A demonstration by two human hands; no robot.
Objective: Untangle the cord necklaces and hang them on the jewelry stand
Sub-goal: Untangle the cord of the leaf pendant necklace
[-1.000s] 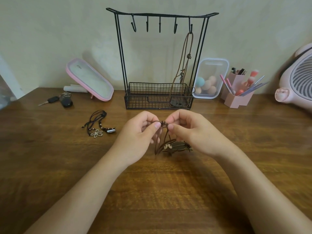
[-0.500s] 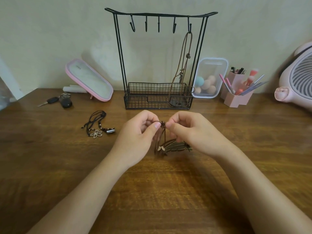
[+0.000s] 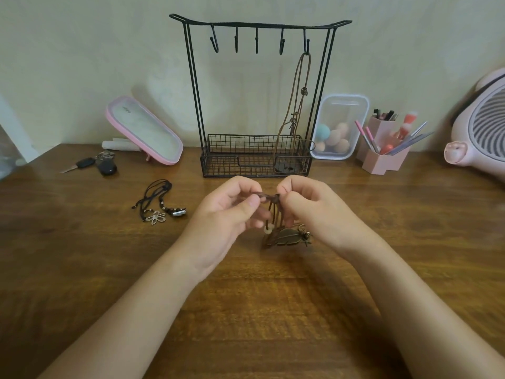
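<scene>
A single head-worn wide-angle view is given, aimed forward and down across the desk (image 3: 82, 269) toward the wall. Both forearms are seen entering from the bottom edge, close to the lens; the jewelry stand (image 3: 257, 157) is framed centrally, farther back.

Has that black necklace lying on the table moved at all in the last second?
No. The black necklace lies in the same spot left of the jewelry stand, below the keys; neither hand touches it.

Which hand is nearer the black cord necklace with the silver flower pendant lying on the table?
Left. The left hand is just to the right of the black cord necklace, without touching it; the right hand is farther right, beyond the left hand.
</scene>
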